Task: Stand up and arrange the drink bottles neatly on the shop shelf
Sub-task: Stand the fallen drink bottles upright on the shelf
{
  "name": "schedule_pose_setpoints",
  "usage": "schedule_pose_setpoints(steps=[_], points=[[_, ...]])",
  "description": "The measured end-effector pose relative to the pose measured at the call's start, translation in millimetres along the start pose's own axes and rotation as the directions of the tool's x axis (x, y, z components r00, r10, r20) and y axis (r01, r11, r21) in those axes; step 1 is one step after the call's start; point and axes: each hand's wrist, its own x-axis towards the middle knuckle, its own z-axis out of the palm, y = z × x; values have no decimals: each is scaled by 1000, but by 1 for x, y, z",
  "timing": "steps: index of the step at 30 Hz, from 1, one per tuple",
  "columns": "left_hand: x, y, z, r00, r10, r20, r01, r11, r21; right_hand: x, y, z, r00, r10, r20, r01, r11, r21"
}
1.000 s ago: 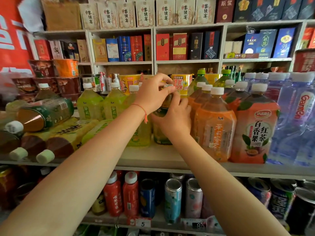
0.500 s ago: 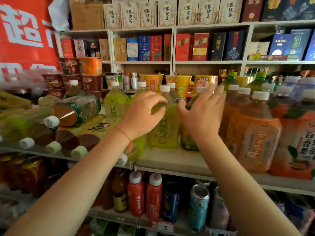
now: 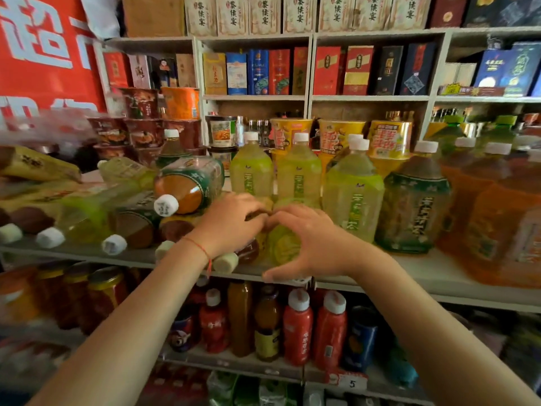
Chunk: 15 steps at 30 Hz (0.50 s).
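left hand [image 3: 231, 222] fingers curled on lying bottle [image 3: 281, 244] | right hand [image 3: 310, 244] fingers spread, cupping it

Lying green bottle [image 3: 282, 244] half hidden behind both hands, left shelf end [image 3: 35, 250] blurred, orange bottles [image 3: 503, 230] cut off right

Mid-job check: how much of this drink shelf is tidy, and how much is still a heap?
Done: to the right, the pale green bottles and a dark tea bottle stand upright in rows. In hand: both hands, left and right, are on a lying yellow-green bottle at the shelf's front edge; the grip is partly hidden. Left: the pile of bottles on their sides on the left needs standing up.
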Motion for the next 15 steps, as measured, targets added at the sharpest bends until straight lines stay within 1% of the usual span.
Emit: schedule_pose_setpoints(steps=[3, 5, 6, 10, 11, 13, 14, 15], points=[[0, -3, 4, 999, -35, -2, 35, 999, 1, -8, -3, 9, 999, -22, -36, 16, 989, -147], [0, -4, 7, 999, -41, -7, 41, 999, 14, -18, -1, 23, 994, -47, -102, 23, 974, -227], [0, -5, 8, 999, -40, -10, 40, 999, 20, -23, 2, 31, 987, -58, -153, 21, 973, -231], [0, -6, 11, 999, -49, -17, 49, 999, 9, -34, 20, 45, 914, -94, -395, 39, 989, -145], [0, -6, 11, 999, -49, -18, 49, 999, 10, -32, 22, 43, 900, -110, -421, 53, 988, -145], [2, -6, 12, 998, -56, -21, 56, 998, 14, -25, 23, 36, 899, -121, -421, 75, 989, -124], [3, -6, 13, 998, -57, -22, 57, 998, 15, -21, 21, 31, 900, -88, -428, 68, 996, -62], [4, -6, 13, 998, -56, -22, 56, 998, 20, -18, 18, 25, 897, -27, -442, 48, 998, 38]])
